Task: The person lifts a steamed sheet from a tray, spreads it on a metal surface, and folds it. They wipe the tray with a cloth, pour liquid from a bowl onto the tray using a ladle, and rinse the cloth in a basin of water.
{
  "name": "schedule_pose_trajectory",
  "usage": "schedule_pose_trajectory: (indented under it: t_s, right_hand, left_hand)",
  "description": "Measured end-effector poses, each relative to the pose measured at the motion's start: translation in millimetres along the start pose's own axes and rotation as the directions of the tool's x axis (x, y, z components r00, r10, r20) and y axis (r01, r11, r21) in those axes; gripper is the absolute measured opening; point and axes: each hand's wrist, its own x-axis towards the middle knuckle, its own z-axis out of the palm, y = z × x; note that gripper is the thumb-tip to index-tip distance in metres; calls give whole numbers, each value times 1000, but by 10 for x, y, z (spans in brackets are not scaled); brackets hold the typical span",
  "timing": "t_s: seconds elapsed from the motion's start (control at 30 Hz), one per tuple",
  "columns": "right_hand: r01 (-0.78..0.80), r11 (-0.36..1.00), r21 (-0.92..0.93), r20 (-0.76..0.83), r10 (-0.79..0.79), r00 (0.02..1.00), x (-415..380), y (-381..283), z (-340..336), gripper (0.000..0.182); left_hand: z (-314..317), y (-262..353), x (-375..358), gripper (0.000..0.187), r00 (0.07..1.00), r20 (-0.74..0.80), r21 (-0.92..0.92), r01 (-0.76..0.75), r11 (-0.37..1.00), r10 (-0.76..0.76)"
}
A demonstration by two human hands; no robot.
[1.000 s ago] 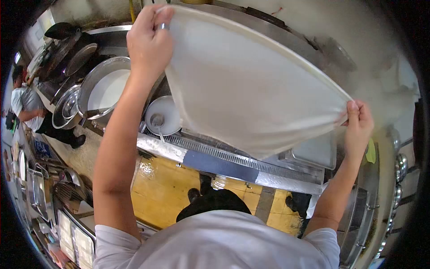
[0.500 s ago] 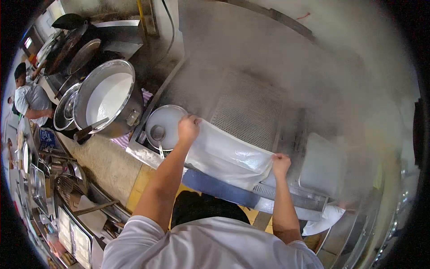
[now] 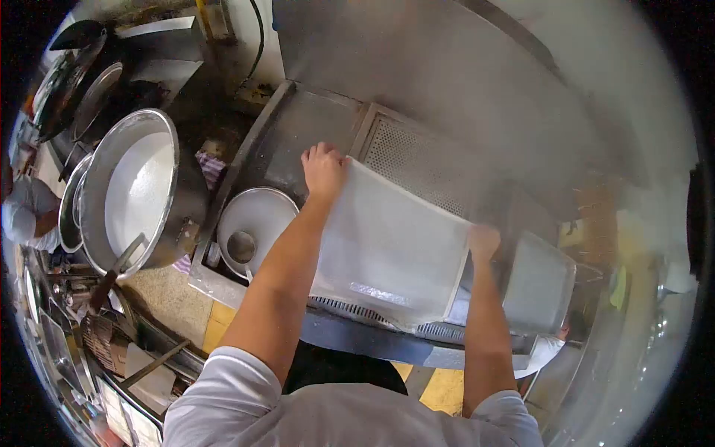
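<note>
A thin, wet-looking white cloth is stretched between my two hands over the front of a steaming metal counter. My left hand is closed on its far left corner, and my right hand, a little blurred, grips the far right corner. Behind the cloth shows a perforated metal plate, partly covered by it. Left of my left forearm stands a round metal pan of whitish liquid, with a ladle in it. The cloth's near edge hangs by a slotted grate.
A large pot of white liquid stands at the left, a dark-handled utensil resting on its rim. A pale rectangular tray lies to the right. Steam blurs the right side. A co-worker is at the far left; another person's white sleeve shows lower right.
Both hands have moved forward with the cloth, which was bunched and sagging and is now spread flatter across the counter. More of the perforated plate is covered. The camera view has shifted.
</note>
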Motion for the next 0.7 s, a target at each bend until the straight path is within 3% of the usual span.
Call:
schedule_pose_trajectory:
  t_s: [0.07, 0.17, 0.27, 0.57, 0.7]
  right_hand:
    - [-12, 995, 103, -152, 28, 988, 140, -47, 28, 25]
    - [-188, 977, 104, -139, 202, 970, 369, -265, -107, 25]
    - [-8, 999, -47, -196, -1, 981, 656, -78, 109, 19]
    - [-181, 969, 168, -48, 191, 980, 1024, -313, -30, 26]
    - [-92, 996, -4, -70, 92, 993, 1202, -149, 204, 27]
  left_hand:
    - [86, 3, 164, 14, 1000, 1, -27, -16, 1000, 16]
    - [221, 35, 390, 14, 1000, 6, -57, -19, 998, 19]
    - [335, 86, 566, 15, 999, 28, -32, -18, 999, 19]
    - [582, 110, 851, 18, 999, 10, -24, -53, 998, 54]
    - [684, 117, 933, 16, 997, 80, -34, 16, 999, -13]
